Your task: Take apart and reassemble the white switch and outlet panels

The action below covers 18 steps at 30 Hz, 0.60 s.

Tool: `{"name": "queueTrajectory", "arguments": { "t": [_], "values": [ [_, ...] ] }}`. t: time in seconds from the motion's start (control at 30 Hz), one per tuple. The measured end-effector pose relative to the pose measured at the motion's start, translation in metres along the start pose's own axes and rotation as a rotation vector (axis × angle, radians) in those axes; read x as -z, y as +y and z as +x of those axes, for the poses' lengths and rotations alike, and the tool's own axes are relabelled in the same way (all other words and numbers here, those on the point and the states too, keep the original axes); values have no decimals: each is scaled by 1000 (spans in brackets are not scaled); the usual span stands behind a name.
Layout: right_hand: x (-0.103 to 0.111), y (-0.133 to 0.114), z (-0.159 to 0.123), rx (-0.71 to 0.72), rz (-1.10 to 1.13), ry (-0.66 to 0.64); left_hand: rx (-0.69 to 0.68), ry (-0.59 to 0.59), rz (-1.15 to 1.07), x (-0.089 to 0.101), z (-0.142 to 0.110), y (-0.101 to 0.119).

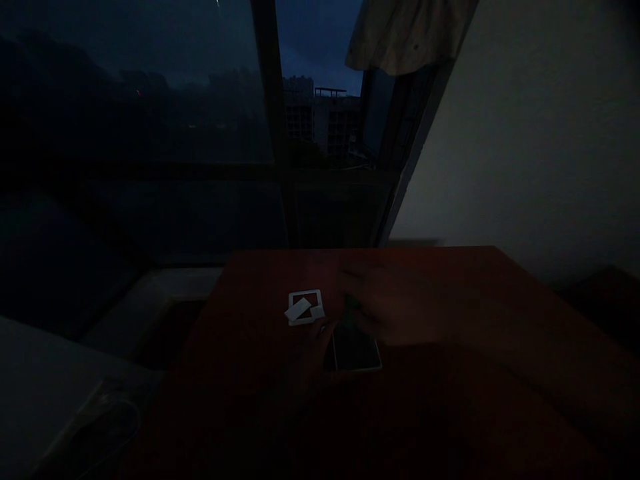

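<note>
A dark, flat, phone-like slab (pixel 357 351) with a thin pale edge lies on the reddish table. My left hand (pixel 313 350) holds it by its left side, the fingers closed about the edge and partly lost in the dark. Over its top end is my right hand (pixel 393 303), blurred by motion. Its fingertips appear closed on a small dark green piece (pixel 353 302), whose kind I cannot make out. Just beyond my left fingers lies a white rectangular frame (pixel 305 292), with a small white strip (pixel 298 309) slanting across it.
The room is very dim. The table (pixel 240 300) ends at a back edge below large windows (pixel 175 133). To the right rises a pale wall (pixel 525 133), and a curtain (pixel 410 37) hangs at the top. A pale cable (pixel 133 407) shows at lower left.
</note>
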State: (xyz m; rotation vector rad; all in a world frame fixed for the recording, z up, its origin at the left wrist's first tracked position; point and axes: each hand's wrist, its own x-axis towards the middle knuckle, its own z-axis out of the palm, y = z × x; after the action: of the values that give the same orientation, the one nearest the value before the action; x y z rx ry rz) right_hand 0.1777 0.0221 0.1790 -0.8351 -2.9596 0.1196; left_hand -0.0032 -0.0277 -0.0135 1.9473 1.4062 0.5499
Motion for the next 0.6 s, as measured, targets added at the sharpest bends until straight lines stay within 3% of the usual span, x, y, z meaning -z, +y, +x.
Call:
{"name": "queueTrajectory", "arguments": {
  "t": [0.07,0.27,0.47,0.6],
  "values": [
    [1,-3,1,24,-1,-1,12,-11,-2,2,1,3],
    [-1,-9,2,-124,-199,14,18,-13,-15,6,1,9],
    [-1,-8,-1,-48,-28,4,32,-10,-17,9,-2,14],
    [-3,-14,2,-136,-120,23,28,-8,-20,10,-3,16]
  ]
}}
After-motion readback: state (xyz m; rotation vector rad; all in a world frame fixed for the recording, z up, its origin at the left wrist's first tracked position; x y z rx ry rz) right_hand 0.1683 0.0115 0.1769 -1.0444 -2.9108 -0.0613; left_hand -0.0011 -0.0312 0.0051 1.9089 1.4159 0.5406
